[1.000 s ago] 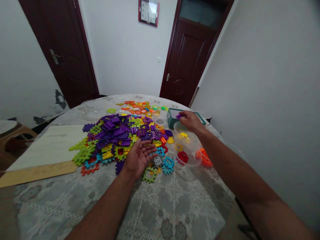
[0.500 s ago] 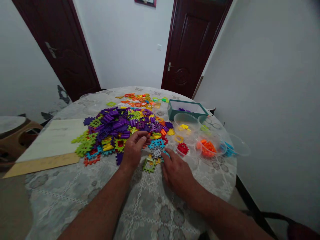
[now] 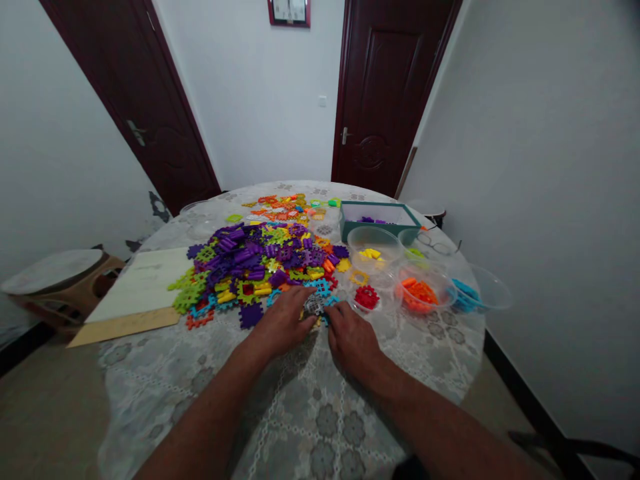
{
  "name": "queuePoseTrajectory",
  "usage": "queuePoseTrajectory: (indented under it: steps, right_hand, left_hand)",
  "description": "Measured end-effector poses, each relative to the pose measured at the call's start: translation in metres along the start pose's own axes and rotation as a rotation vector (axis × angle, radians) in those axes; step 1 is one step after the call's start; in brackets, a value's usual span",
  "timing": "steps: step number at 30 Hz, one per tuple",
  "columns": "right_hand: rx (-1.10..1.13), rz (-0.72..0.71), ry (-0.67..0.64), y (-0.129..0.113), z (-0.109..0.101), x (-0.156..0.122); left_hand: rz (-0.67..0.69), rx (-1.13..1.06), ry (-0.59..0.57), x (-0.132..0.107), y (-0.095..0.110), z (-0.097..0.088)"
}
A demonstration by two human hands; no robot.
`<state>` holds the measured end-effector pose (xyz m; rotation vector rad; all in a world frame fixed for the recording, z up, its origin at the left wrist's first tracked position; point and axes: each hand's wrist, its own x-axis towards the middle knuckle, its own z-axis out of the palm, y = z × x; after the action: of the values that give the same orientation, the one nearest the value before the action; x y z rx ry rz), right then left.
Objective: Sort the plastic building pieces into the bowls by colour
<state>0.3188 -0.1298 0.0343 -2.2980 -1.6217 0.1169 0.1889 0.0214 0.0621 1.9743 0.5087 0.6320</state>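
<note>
A big pile of flat interlocking plastic pieces [image 3: 260, 257], mostly purple, green, yellow and orange, covers the middle of a round table [image 3: 320, 413]. Both hands rest palm down at the pile's near edge. My left hand [image 3: 284, 321] lies over some pieces with fingers bent. My right hand [image 3: 351, 337] sits beside it, its fingertips at a grey and white piece [image 3: 314, 305] and blue pieces [image 3: 321, 288]. What the fingers grip, if anything, is hidden.
Clear plastic bowls hold sorted pieces: yellow [image 3: 374, 249], red [image 3: 367, 297], orange [image 3: 423, 291], blue [image 3: 480, 288]. A teal box [image 3: 380, 219] with purple pieces stands behind them. A pale board [image 3: 143, 287] lies at the left. A stool [image 3: 55, 280] stands beside the table.
My right hand came back from the teal box to the pile's near edge. My left hand turned palm down and slid right to meet it. The view shifted left.
</note>
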Motion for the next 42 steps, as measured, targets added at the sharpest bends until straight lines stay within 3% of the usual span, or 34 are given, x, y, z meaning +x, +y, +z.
queuePoseTrajectory:
  steps: [3,8,11,15,20,27,35,38,42]
  right_hand:
    - [0.074,-0.070,0.006,0.002,0.001,0.000]
    - [0.185,-0.144,0.007,0.008,0.003,0.001]
    - [0.277,-0.150,0.070,0.011,0.007,0.002]
    - [0.491,-0.186,0.251,0.010,0.011,0.002]
    - [0.657,-0.293,0.334,0.004,0.004,0.000]
    - [0.707,-0.364,0.391,0.000,-0.005,-0.002]
    - [0.725,-0.370,0.465,-0.004,-0.007,-0.003]
    - [0.715,-0.421,0.515,-0.003,-0.016,-0.004]
    - [0.680,-0.530,0.456,-0.001,-0.022,-0.003]
  left_hand:
    - [0.001,0.122,-0.047,-0.006,-0.011,0.004]
    - [-0.042,0.130,-0.016,-0.004,-0.019,0.004]
    - [-0.083,0.049,0.023,-0.002,-0.013,-0.001]
    - [-0.179,-0.113,0.064,-0.001,0.002,-0.005]
    - [-0.186,-0.227,-0.016,-0.006,0.012,0.000]
    - [-0.185,-0.235,-0.008,-0.011,0.011,0.011]
    - [-0.265,-0.330,0.063,-0.013,0.005,0.008]
    - [-0.260,-0.344,0.001,-0.019,-0.004,0.002]
    - [-0.219,-0.288,-0.107,-0.021,-0.005,-0.004]
